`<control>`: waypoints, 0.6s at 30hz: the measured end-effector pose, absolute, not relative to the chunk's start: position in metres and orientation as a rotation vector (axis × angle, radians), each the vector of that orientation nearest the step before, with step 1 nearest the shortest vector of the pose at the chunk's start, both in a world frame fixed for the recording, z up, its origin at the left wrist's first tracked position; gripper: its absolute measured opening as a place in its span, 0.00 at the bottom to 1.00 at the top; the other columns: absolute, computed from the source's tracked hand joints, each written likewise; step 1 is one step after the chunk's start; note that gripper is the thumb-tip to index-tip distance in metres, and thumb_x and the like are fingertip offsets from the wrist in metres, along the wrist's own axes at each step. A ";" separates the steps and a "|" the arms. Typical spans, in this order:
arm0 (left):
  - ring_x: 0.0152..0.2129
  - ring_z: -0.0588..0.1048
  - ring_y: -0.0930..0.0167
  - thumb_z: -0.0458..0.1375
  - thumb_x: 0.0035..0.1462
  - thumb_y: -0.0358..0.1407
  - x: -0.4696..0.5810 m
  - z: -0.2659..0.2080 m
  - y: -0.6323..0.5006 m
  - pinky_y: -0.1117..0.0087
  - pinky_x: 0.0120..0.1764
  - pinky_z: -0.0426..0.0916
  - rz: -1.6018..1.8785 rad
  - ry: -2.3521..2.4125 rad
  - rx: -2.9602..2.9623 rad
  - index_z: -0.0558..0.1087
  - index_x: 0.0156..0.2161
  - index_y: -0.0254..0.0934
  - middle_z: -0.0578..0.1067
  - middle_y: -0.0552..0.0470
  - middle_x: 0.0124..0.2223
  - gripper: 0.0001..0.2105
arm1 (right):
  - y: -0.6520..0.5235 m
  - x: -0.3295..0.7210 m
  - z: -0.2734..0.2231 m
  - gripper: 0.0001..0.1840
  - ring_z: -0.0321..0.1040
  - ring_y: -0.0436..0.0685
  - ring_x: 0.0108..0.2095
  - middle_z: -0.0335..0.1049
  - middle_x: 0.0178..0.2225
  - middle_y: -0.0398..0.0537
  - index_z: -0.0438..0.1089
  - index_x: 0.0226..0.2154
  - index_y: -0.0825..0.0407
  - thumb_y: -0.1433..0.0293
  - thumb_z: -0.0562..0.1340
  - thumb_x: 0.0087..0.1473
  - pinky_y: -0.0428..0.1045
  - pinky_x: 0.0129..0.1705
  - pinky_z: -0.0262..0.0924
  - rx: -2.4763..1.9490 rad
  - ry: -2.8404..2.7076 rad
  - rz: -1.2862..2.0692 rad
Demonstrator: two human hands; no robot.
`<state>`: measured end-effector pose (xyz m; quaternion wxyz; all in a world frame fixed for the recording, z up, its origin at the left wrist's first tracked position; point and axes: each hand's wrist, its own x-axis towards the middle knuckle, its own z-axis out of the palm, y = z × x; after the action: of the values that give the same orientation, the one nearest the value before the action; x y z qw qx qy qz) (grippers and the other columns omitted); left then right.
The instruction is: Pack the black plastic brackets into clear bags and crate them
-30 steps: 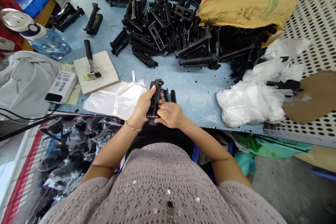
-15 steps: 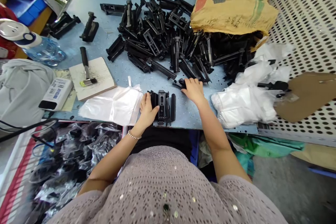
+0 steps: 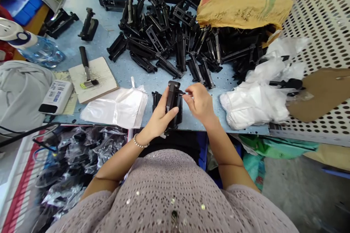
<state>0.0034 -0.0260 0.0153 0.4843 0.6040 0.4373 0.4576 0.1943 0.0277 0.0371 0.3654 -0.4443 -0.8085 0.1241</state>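
Note:
My left hand (image 3: 160, 118) is wrapped round a black plastic bracket-like part (image 3: 172, 96), tilted up above the table's near edge. Close on its right, my right hand (image 3: 201, 103) pinches at the part's upper side. Something small and dark shows at those fingertips, too small to name. Beneath and behind the held part lie more black parts (image 3: 156, 99), partly covered by it and my left hand. Farther back spreads a heap of similar long black parts (image 3: 157, 40).
A yellow sack (image 3: 243, 3) opens onto the heap. White plastic bags lie left (image 3: 117, 107) and right (image 3: 251, 109). A brush-like tool (image 3: 86, 69) rests on a pale board (image 3: 105, 80). A perforated metal panel (image 3: 322, 32) borders the right side; a water bottle (image 3: 41, 49) stands left.
My left hand has lifted a black part from the near row. My right hand has come back from the edge of the heap to that part's side. The view has shifted slightly.

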 end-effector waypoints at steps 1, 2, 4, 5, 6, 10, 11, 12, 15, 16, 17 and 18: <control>0.74 0.51 0.58 0.54 0.70 0.46 0.001 0.016 -0.029 0.53 0.75 0.47 1.120 1.072 1.479 0.46 0.76 0.46 0.51 0.48 0.77 0.35 | 0.033 0.194 0.033 0.18 0.68 0.62 0.40 0.71 0.38 0.52 0.69 0.43 0.48 0.53 0.53 0.71 0.56 0.43 0.64 -1.078 -2.155 0.255; 0.74 0.51 0.58 0.53 0.70 0.46 0.000 0.015 -0.032 0.52 0.75 0.47 1.125 1.086 1.488 0.47 0.76 0.46 0.51 0.47 0.77 0.34 | 0.038 0.194 0.030 0.19 0.68 0.62 0.40 0.71 0.37 0.53 0.69 0.41 0.48 0.53 0.52 0.72 0.56 0.42 0.63 -1.014 -2.217 0.217; 0.74 0.53 0.57 0.53 0.70 0.45 -0.003 0.013 -0.036 0.50 0.74 0.48 1.126 1.133 1.524 0.47 0.76 0.44 0.53 0.44 0.77 0.34 | 0.045 0.190 0.024 0.21 0.67 0.62 0.38 0.71 0.36 0.53 0.68 0.38 0.49 0.53 0.50 0.72 0.55 0.40 0.61 -0.943 -2.283 0.226; 0.73 0.53 0.56 0.54 0.70 0.46 -0.005 0.011 -0.036 0.48 0.74 0.49 1.122 1.163 1.549 0.47 0.76 0.42 0.53 0.43 0.76 0.35 | 0.048 0.188 0.022 0.22 0.67 0.61 0.37 0.71 0.35 0.53 0.68 0.37 0.49 0.53 0.49 0.72 0.55 0.39 0.61 -0.948 -2.290 0.279; 0.73 0.54 0.55 0.54 0.69 0.46 -0.007 0.010 -0.035 0.47 0.74 0.49 1.116 1.192 1.572 0.47 0.76 0.41 0.54 0.41 0.76 0.36 | 0.048 0.184 0.020 0.23 0.67 0.60 0.36 0.71 0.34 0.51 0.68 0.37 0.49 0.52 0.49 0.73 0.54 0.38 0.60 -0.976 -2.277 0.364; 0.72 0.56 0.55 0.53 0.69 0.49 -0.021 0.005 -0.024 0.49 0.74 0.50 1.155 1.286 1.514 0.50 0.75 0.42 0.57 0.42 0.75 0.35 | 0.034 0.171 0.018 0.25 0.66 0.55 0.32 0.69 0.31 0.45 0.66 0.37 0.48 0.52 0.45 0.74 0.50 0.36 0.59 -1.088 -2.176 0.793; 0.72 0.55 0.55 0.53 0.69 0.50 -0.026 0.004 -0.021 0.50 0.74 0.50 1.187 1.308 1.468 0.51 0.74 0.43 0.57 0.44 0.75 0.34 | 0.027 0.167 0.016 0.26 0.66 0.55 0.32 0.69 0.31 0.45 0.67 0.37 0.48 0.50 0.45 0.73 0.50 0.36 0.59 -1.047 -2.211 0.826; 0.72 0.56 0.55 0.52 0.70 0.50 -0.030 0.004 -0.017 0.50 0.74 0.50 1.221 1.327 1.423 0.52 0.74 0.44 0.58 0.45 0.75 0.33 | 0.018 0.163 0.014 0.26 0.67 0.56 0.33 0.70 0.32 0.46 0.67 0.36 0.49 0.49 0.46 0.73 0.51 0.37 0.59 -0.987 -2.273 0.815; 0.72 0.57 0.55 0.51 0.70 0.51 -0.041 0.004 -0.009 0.51 0.74 0.50 1.297 1.346 1.361 0.55 0.73 0.45 0.60 0.46 0.73 0.31 | -0.011 0.147 0.001 0.26 0.66 0.58 0.33 0.70 0.31 0.50 0.67 0.34 0.50 0.49 0.48 0.72 0.52 0.37 0.58 -0.866 -2.417 0.699; 0.72 0.57 0.56 0.51 0.70 0.52 -0.044 0.003 -0.007 0.51 0.74 0.50 1.314 1.352 1.368 0.56 0.73 0.45 0.60 0.47 0.73 0.31 | -0.019 0.142 -0.003 0.26 0.66 0.57 0.32 0.70 0.31 0.50 0.66 0.33 0.50 0.51 0.47 0.73 0.52 0.37 0.58 -0.892 -2.421 0.714; 0.72 0.57 0.57 0.51 0.70 0.52 -0.047 0.002 -0.007 0.52 0.74 0.50 1.329 1.370 1.387 0.56 0.72 0.45 0.60 0.47 0.74 0.31 | -0.024 0.137 -0.006 0.25 0.66 0.56 0.31 0.70 0.30 0.49 0.66 0.32 0.50 0.54 0.46 0.74 0.52 0.36 0.57 -0.937 -2.412 0.768; 0.71 0.58 0.57 0.51 0.70 0.53 -0.051 0.000 -0.006 0.52 0.73 0.51 1.333 1.408 1.415 0.55 0.73 0.45 0.60 0.47 0.74 0.32 | -0.026 0.134 -0.008 0.25 0.65 0.56 0.30 0.69 0.29 0.48 0.65 0.32 0.50 0.56 0.45 0.74 0.51 0.35 0.57 -0.981 -2.401 0.842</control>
<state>-0.0509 -0.0062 -0.0001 0.3623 0.5494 0.5468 0.5176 0.1345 -0.0262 -0.0076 0.2059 -0.3519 -0.8617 0.3020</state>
